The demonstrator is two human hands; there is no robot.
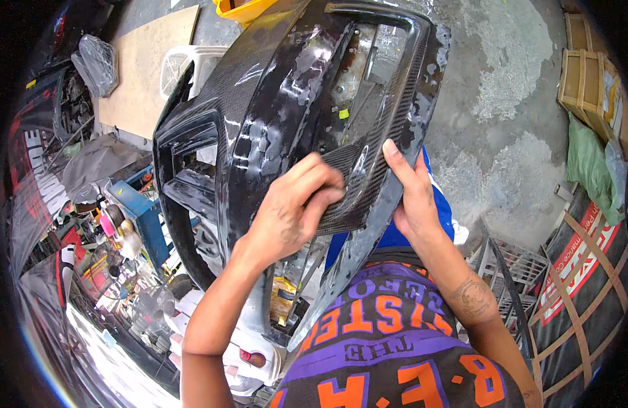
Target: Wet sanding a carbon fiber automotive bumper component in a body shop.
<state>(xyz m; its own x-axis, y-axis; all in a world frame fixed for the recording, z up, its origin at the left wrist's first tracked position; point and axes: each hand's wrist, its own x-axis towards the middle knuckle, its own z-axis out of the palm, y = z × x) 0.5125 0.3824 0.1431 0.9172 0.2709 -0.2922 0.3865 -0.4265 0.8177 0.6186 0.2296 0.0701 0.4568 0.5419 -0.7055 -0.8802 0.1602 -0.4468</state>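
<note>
A large car body panel (280, 102), black with carbon-fibre weave and patchy grey, dull spots, stands tilted before me and has several cut-out openings. My left hand (293, 202) is closed, fingers curled and pressed against the woven strip below the long opening. Whatever its fingertips may hold is hidden. On the panel's right edge, my right hand (417, 194) grips with the thumb on the upper face and the other fingers underneath, mostly out of sight.
A white plastic chair (171, 71) and a plywood sheet (147, 81) lie beyond the panel at left. Tools and bottles clutter the area by a blue metal cabinet (138, 204). Wooden crates (582, 88), a green bag (595, 160) and a metal rack (508, 262) stand at right.
</note>
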